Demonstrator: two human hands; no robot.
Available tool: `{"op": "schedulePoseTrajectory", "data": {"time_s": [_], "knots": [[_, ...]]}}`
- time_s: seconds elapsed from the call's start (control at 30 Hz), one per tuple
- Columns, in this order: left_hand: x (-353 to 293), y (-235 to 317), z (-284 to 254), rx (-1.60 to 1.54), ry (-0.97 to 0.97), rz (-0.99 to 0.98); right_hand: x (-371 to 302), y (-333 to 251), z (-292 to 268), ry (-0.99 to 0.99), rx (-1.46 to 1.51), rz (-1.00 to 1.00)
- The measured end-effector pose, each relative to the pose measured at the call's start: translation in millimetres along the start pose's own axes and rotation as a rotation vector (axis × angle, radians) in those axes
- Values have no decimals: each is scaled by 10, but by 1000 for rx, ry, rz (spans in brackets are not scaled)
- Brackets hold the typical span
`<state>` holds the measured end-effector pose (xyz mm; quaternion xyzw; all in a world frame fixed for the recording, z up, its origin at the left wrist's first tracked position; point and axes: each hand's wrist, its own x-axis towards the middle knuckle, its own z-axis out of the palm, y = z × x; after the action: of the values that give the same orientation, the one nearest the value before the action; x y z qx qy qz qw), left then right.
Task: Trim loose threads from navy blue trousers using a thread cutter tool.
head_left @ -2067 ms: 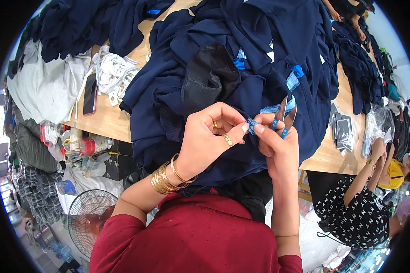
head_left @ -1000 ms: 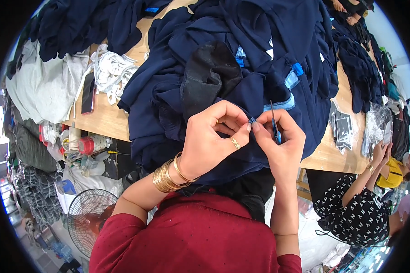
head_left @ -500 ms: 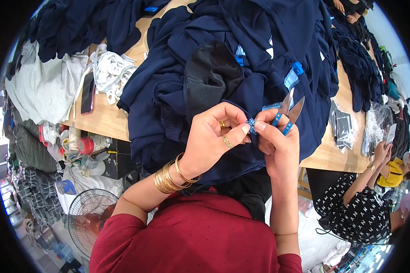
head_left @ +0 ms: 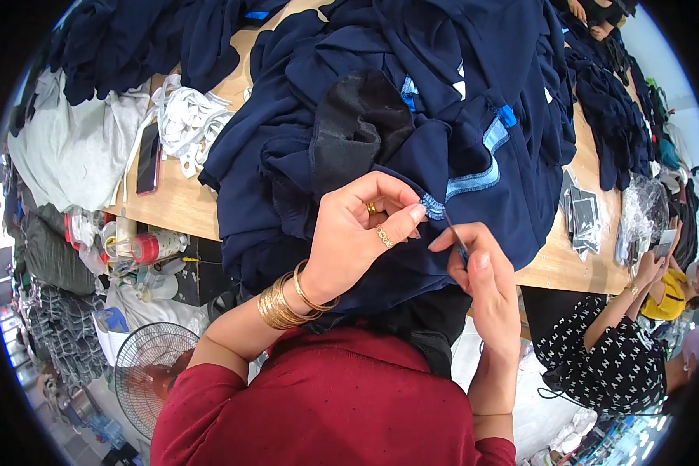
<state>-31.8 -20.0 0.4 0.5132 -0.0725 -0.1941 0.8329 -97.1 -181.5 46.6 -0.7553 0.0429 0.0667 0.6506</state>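
Observation:
My left hand (head_left: 361, 221), wearing rings and gold bangles, is closed in a pinch on the light-blue edging (head_left: 435, 207) of a navy garment (head_left: 283, 155). Just right of it, my right hand (head_left: 485, 283) is wrapped round thread snips (head_left: 453, 227). Their narrow blade points up at the end of the blue edging; whether it touches cannot be made out. The handles are mostly hidden by the fingers. Dark sheer fabric (head_left: 361, 124) lies bunched beyond my left hand. Another light-blue strip (head_left: 478, 181) runs along the garment further back.
Navy garments are heaped over the wooden table (head_left: 190, 206). To the left lie a phone (head_left: 148, 159), white tapes (head_left: 190, 120) and pale cloth (head_left: 78, 147). A fan (head_left: 155, 369) stands below left. At right are plastic-wrapped pieces (head_left: 584, 210) and a person in patterned black clothing (head_left: 606, 357).
My right hand has let go of the edging and turned. The snips, held blades upward between its fingers before, now point at the edging. My left hand keeps its pinch.

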Motion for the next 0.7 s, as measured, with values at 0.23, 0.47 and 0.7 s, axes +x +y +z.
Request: {"op": "schedulePoseTrajectory", "data": {"time_s": [0.23,0.47,0.7], "knots": [[-9,-24,-13,26,-4,19,29,46,9,-25,30,113],[-17,-45,-22,47,-1,27,50,43,1,-18,15,148],[-18,-48,-24,57,-3,39,61,52,-4,-20,1,149]]}}
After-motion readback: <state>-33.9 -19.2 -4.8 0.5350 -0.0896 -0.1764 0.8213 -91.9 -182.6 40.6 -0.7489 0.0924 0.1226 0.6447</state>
